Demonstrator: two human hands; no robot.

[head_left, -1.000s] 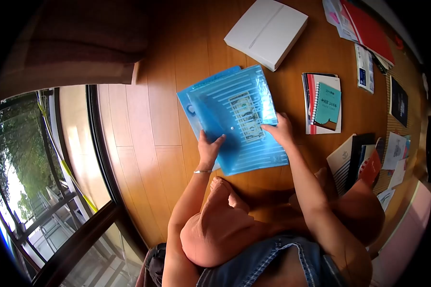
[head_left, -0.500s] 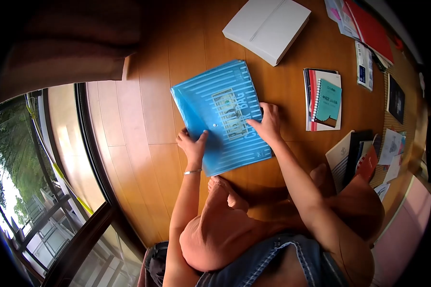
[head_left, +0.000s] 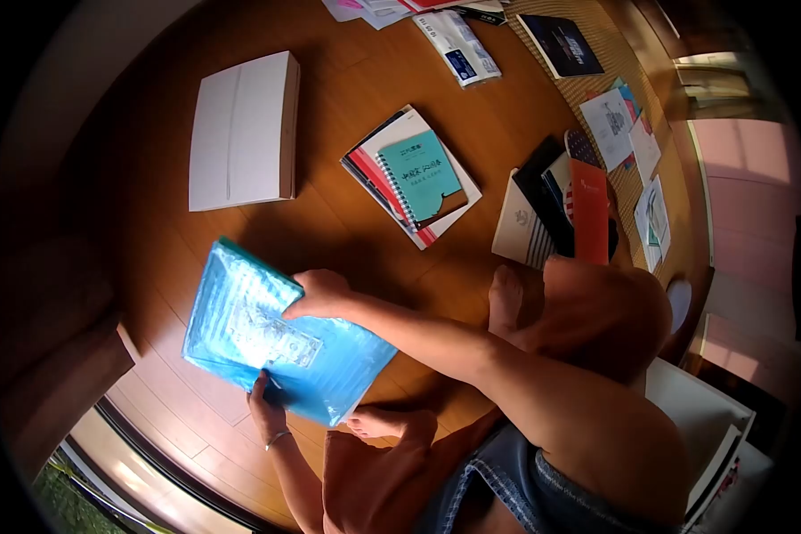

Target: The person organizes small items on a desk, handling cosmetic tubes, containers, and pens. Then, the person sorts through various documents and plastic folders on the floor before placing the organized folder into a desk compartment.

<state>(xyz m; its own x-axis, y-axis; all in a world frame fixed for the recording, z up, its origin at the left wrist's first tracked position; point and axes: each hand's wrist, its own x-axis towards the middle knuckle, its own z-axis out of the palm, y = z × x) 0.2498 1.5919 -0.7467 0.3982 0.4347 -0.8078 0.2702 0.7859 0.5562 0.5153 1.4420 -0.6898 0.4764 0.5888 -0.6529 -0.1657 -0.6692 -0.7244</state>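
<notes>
A blue striped plastic document folder (head_left: pixel 271 334), printed with a banknote picture, is between my two hands, its front bright with glare. My right hand (head_left: pixel 319 295) grips the upper right edge, thumb on the front and fingers behind. At the lower left edge, my left hand (head_left: pixel 265 411) pinches the folder with its thumb on the front. The folder appears tilted above the wooden floor; its underside is hidden.
A white box (head_left: pixel 240 133) lies beyond the folder. A teal spiral notebook (head_left: pixel 423 173) tops a small stack of booklets. Folders with a red booklet (head_left: pixel 589 209) lie near my right knee. Papers (head_left: pixel 610 125) line the mat, and an open white drawer (head_left: pixel 699 418) is at lower right.
My view has turned right, so things shift left and the white drawer appears. The folder has tilted and catches glare, with both hands still on it.
</notes>
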